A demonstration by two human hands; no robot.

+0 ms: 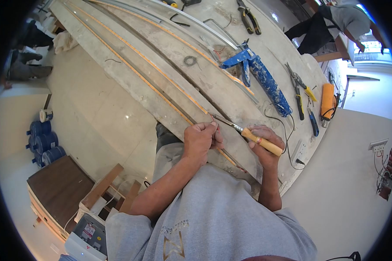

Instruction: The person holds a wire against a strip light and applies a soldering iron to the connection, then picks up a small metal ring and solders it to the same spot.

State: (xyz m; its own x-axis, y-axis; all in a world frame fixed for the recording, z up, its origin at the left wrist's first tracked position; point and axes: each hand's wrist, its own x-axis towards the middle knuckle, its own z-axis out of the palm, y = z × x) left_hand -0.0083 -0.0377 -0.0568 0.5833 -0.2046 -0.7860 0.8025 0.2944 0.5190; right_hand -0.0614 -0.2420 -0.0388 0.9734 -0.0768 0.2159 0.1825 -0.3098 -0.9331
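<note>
- The right hand has its grip wrapped around the wooden handle of what looks like a soldering iron, held over the bench with its metal shaft angled toward the left hand.
- The left hand's grip appears pinched on a thin red wire beside the end of a light strip; whether the iron's tip touches the wire cannot be told.
- The iron should be light and rigid, its dry wood unlikely to slip. The handle is the place to hold; the shaft may be hot, though no heat can be seen.
- The wire looks soft, likely to bend under slight pressure and tear away if tugged. A pinch near its end would steady it.
- The strip looks thin and flexible, liable to kink if lifted by one end; its edges seem the safer hold.
- A blue caulking gun lies near the right hand, apart from the iron; it seems bulkier and heavier.
</note>
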